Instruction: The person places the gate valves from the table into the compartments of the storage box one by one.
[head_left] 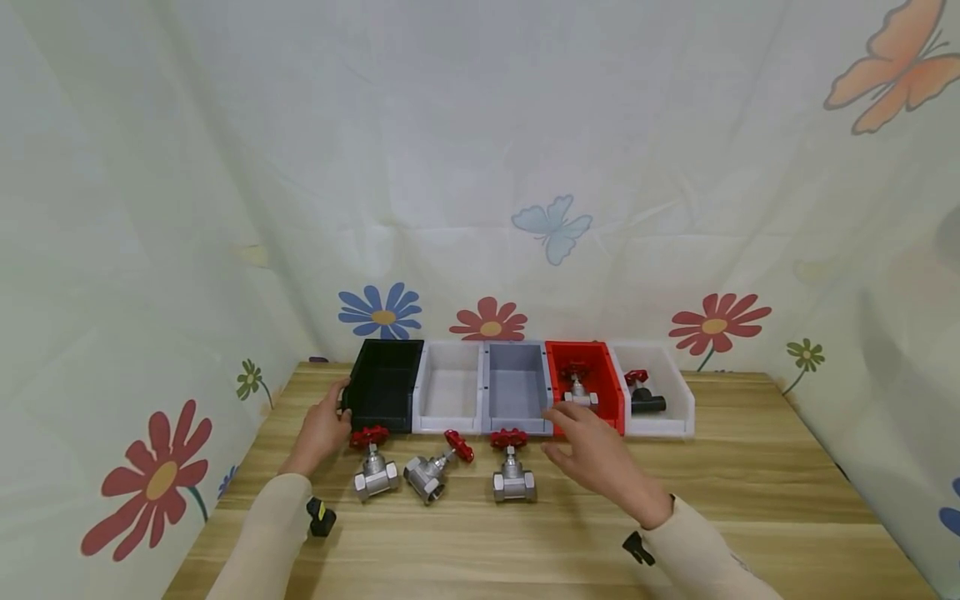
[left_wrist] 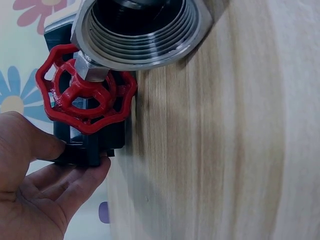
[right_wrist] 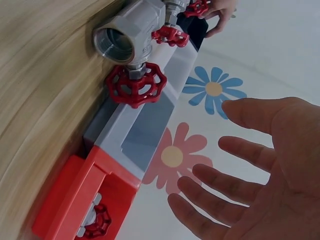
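Observation:
My left hand is at the left end of a row of bins, its thumb and fingers pinching the side of the black bin. The left wrist view shows that grip past the red handwheel of a valve. Over the front of the red bin hovers my right hand, fingers spread and holding nothing. Three metal gate valves with red handwheels lie in front of the bins: a left one, a tilted middle one and a right one, nearest my right hand.
Between black and red stand a white bin and a grey bin. Inside the red bin sits a metal valve. The far-right white bin holds a dark valve with a red handwheel. A flowered curtain hangs behind the wooden table.

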